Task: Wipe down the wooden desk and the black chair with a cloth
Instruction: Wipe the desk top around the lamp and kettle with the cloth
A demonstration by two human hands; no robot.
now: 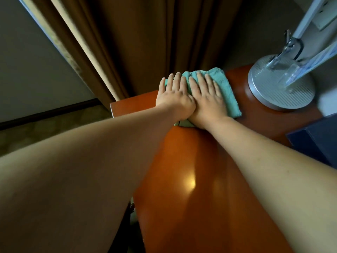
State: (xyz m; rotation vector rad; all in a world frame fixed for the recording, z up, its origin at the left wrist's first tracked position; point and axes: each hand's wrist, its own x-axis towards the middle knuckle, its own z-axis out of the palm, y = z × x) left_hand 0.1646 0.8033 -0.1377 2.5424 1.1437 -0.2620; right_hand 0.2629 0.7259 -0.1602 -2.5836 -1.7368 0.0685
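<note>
A folded teal cloth (pixel 227 88) lies near the far left corner of the glossy reddish wooden desk (pixel 209 179). My left hand (pixel 173 95) and my right hand (pixel 206 99) lie side by side on the cloth, fingers straight and flat, pressing it onto the wood. The left hand's base partly overlaps the right hand. Both bare forearms stretch across the desk from the near side. The black chair is not in view.
A round silver lamp base (pixel 277 83) with a metal arm stands at the desk's far right. A dark blue box (pixel 317 139) sits at the right edge. Brown curtains (pixel 145 42) hang behind the desk, and carpeted floor lies to the left.
</note>
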